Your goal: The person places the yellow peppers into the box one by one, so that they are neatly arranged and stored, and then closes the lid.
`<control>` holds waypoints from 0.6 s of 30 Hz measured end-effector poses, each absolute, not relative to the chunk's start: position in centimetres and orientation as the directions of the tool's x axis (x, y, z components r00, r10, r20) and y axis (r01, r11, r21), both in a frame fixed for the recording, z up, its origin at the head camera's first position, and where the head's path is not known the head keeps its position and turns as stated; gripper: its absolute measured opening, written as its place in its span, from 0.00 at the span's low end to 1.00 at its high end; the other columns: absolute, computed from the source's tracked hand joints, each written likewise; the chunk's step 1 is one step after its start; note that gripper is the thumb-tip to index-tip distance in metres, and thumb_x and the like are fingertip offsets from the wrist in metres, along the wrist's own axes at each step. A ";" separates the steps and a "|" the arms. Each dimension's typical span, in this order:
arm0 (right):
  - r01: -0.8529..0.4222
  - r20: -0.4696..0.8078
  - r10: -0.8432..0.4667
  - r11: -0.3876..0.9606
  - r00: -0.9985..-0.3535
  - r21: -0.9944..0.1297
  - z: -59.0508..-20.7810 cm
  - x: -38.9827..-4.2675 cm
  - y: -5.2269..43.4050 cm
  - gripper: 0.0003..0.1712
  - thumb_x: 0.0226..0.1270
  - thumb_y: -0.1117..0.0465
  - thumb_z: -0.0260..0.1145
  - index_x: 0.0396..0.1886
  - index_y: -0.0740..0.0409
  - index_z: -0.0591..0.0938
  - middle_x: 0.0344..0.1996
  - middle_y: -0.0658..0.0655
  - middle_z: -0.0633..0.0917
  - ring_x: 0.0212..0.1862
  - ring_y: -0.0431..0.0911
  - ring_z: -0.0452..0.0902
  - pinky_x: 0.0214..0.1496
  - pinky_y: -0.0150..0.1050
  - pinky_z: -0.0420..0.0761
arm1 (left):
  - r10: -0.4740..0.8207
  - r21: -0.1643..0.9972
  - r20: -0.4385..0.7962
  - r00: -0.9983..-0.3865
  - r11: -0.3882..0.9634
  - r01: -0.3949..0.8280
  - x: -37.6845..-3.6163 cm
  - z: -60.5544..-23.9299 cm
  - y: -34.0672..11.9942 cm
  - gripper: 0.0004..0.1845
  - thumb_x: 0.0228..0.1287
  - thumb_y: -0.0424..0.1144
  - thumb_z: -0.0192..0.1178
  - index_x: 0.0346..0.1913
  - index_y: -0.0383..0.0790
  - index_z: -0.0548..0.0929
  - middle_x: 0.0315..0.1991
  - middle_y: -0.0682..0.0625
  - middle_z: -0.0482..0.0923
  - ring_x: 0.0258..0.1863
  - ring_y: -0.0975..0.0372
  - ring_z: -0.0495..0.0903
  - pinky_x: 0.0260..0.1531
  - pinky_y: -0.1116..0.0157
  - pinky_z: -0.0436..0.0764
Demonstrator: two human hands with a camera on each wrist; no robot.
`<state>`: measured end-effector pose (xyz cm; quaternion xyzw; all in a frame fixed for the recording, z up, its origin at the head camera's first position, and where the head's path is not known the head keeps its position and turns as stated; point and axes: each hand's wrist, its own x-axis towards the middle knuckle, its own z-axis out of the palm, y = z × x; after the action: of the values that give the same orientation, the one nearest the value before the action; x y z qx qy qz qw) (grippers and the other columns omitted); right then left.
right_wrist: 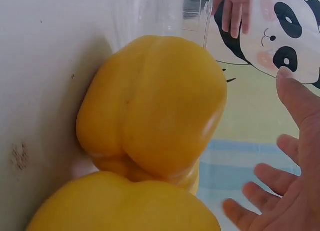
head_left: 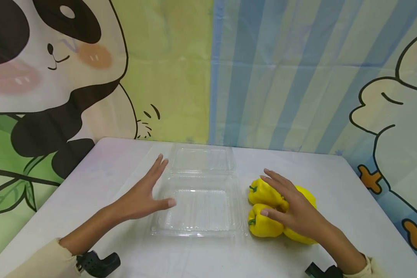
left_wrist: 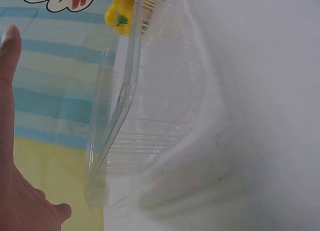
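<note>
Head view showed the left hand (head_left: 144,197) released beside the clear clamshell box (head_left: 199,204) at the table's (head_left: 351,193) centre; the right hand (head_left: 292,208) (fingers straight) rested on yellow peppers (head_left: 264,226) toward the right edge.

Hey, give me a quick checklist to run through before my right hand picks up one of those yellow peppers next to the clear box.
1. Clear plastic hinged container open, lid folded back: ok.
2. Container tray holds nothing: ok.
3. Left hand steadies the container: not ok; fingers straight beside its left edge, contact unclear.
4. Right hand grips a yellow bell pepper: not ok; fingers spread over the peppers.
5. Peppers lie on the white table, right of the container: ok.
6. Number of peppers: cannot tell, hand covers them.
</note>
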<state>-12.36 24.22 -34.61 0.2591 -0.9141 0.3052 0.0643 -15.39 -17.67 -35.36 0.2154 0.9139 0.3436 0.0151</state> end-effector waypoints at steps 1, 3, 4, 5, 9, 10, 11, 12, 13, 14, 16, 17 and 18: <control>-0.513 0.279 -0.432 0.675 -0.857 -0.530 -34.7 -12.3 24.2 0.43 0.59 0.46 0.72 0.73 0.39 0.65 0.74 0.48 0.60 0.72 0.55 0.55 0.61 0.68 0.64 | 0.395 0.640 0.122 -0.911 0.670 0.376 -15.3 -35.5 -17.6 0.62 0.53 0.62 0.68 0.78 0.55 0.33 0.78 0.52 0.25 0.74 0.44 0.41 0.61 0.32 0.56; -0.513 0.284 -0.429 0.667 -0.857 -0.540 -35.0 -12.1 24.3 0.39 0.60 0.46 0.72 0.70 0.42 0.70 0.72 0.47 0.64 0.70 0.54 0.61 0.60 0.65 0.68 | 0.375 0.657 0.123 -0.919 0.663 0.359 -15.1 -35.9 -17.6 0.66 0.51 0.61 0.70 0.77 0.54 0.27 0.77 0.53 0.23 0.75 0.45 0.37 0.62 0.33 0.54; -0.515 0.288 -0.430 0.663 -0.856 -0.543 -35.2 -12.0 24.3 0.37 0.60 0.47 0.72 0.68 0.43 0.72 0.71 0.47 0.66 0.69 0.53 0.63 0.60 0.63 0.69 | 0.367 0.665 0.123 -0.922 0.660 0.351 -15.0 -36.2 -17.6 0.68 0.50 0.60 0.70 0.76 0.54 0.25 0.77 0.52 0.22 0.75 0.46 0.36 0.63 0.34 0.53; -0.520 0.294 -0.431 0.657 -0.853 -0.546 -35.3 -12.0 24.3 0.35 0.60 0.48 0.72 0.67 0.44 0.73 0.70 0.47 0.67 0.68 0.51 0.64 0.60 0.61 0.70 | 0.361 0.665 0.126 -0.924 0.660 0.349 -14.8 -36.4 -17.6 0.68 0.49 0.60 0.71 0.76 0.54 0.25 0.77 0.52 0.22 0.75 0.46 0.36 0.63 0.34 0.53; -0.534 0.310 -0.436 0.658 -0.845 -0.530 -35.9 -11.8 24.4 0.32 0.58 0.49 0.73 0.63 0.48 0.77 0.66 0.46 0.72 0.66 0.47 0.67 0.59 0.49 0.75 | 0.357 0.675 0.151 -0.922 0.644 0.360 -14.2 -37.2 -17.7 0.67 0.49 0.57 0.73 0.77 0.55 0.30 0.77 0.54 0.24 0.75 0.47 0.37 0.62 0.33 0.54; -0.538 0.314 -0.437 0.660 -0.843 -0.525 -35.9 -11.7 24.5 0.32 0.58 0.50 0.73 0.62 0.49 0.77 0.65 0.46 0.72 0.65 0.47 0.68 0.59 0.46 0.76 | 0.356 0.671 0.158 -0.921 0.645 0.365 -14.0 -37.3 -17.7 0.66 0.49 0.57 0.72 0.78 0.55 0.32 0.78 0.55 0.26 0.75 0.46 0.39 0.62 0.33 0.55; -0.540 0.317 -0.438 0.661 -0.841 -0.521 -36.0 -11.7 24.5 0.32 0.58 0.50 0.73 0.62 0.49 0.78 0.65 0.46 0.73 0.65 0.46 0.68 0.58 0.43 0.77 | 0.356 0.670 0.164 -0.920 0.644 0.369 -13.9 -37.4 -17.8 0.64 0.50 0.57 0.72 0.78 0.55 0.33 0.78 0.55 0.26 0.75 0.46 0.39 0.61 0.33 0.55; -0.542 0.318 -0.440 0.661 -0.840 -0.519 -36.0 -11.7 24.6 0.31 0.58 0.50 0.73 0.62 0.49 0.78 0.64 0.46 0.74 0.64 0.47 0.69 0.57 0.41 0.77 | 0.357 0.672 0.170 -0.919 0.640 0.373 -13.8 -37.6 -17.8 0.63 0.51 0.56 0.71 0.78 0.55 0.34 0.78 0.57 0.26 0.75 0.46 0.40 0.61 0.33 0.55; -0.544 0.318 -0.442 0.659 -0.839 -0.520 -36.1 -11.6 24.6 0.31 0.58 0.50 0.73 0.61 0.49 0.78 0.64 0.46 0.74 0.64 0.47 0.69 0.57 0.39 0.77 | 0.358 0.672 0.175 -0.917 0.637 0.377 -13.6 -37.7 -17.9 0.61 0.53 0.56 0.71 0.78 0.55 0.35 0.78 0.58 0.27 0.75 0.46 0.40 0.61 0.33 0.56; -0.543 0.313 -0.445 0.657 -0.839 -0.523 -36.1 -11.6 24.7 0.30 0.58 0.50 0.73 0.61 0.49 0.79 0.64 0.45 0.74 0.64 0.47 0.69 0.58 0.38 0.76 | 0.360 0.671 0.180 -0.915 0.635 0.382 -13.5 -37.8 -17.9 0.60 0.54 0.55 0.70 0.78 0.55 0.36 0.78 0.58 0.27 0.75 0.46 0.41 0.61 0.33 0.56; -0.541 0.301 -0.451 0.655 -0.840 -0.528 -36.2 -11.5 24.8 0.29 0.58 0.50 0.73 0.60 0.47 0.79 0.63 0.45 0.74 0.64 0.47 0.69 0.60 0.38 0.74 | 0.364 0.666 0.187 -0.912 0.636 0.390 -13.2 -38.0 -18.0 0.60 0.55 0.55 0.70 0.78 0.55 0.36 0.77 0.59 0.26 0.75 0.46 0.41 0.61 0.33 0.56; -0.538 0.291 -0.455 0.654 -0.841 -0.532 -36.3 -11.5 24.8 0.29 0.58 0.49 0.73 0.60 0.46 0.79 0.63 0.45 0.74 0.64 0.47 0.68 0.61 0.38 0.73 | 0.368 0.661 0.190 -0.910 0.637 0.395 -13.0 -38.1 -18.0 0.60 0.55 0.55 0.70 0.78 0.55 0.36 0.77 0.59 0.26 0.75 0.46 0.40 0.61 0.33 0.56; -0.537 0.283 -0.460 0.652 -0.841 -0.535 -36.3 -11.5 24.9 0.29 0.58 0.48 0.73 0.60 0.45 0.79 0.63 0.45 0.74 0.65 0.46 0.68 0.62 0.39 0.72 | 0.370 0.653 0.193 -0.909 0.642 0.401 -12.8 -38.1 -18.0 0.60 0.54 0.55 0.70 0.78 0.55 0.36 0.77 0.59 0.25 0.75 0.46 0.40 0.61 0.33 0.57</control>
<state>-11.49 24.85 -36.33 0.2750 -0.9068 0.3136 0.0611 -12.78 -18.00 -38.15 0.2128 0.9059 0.3656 -0.0207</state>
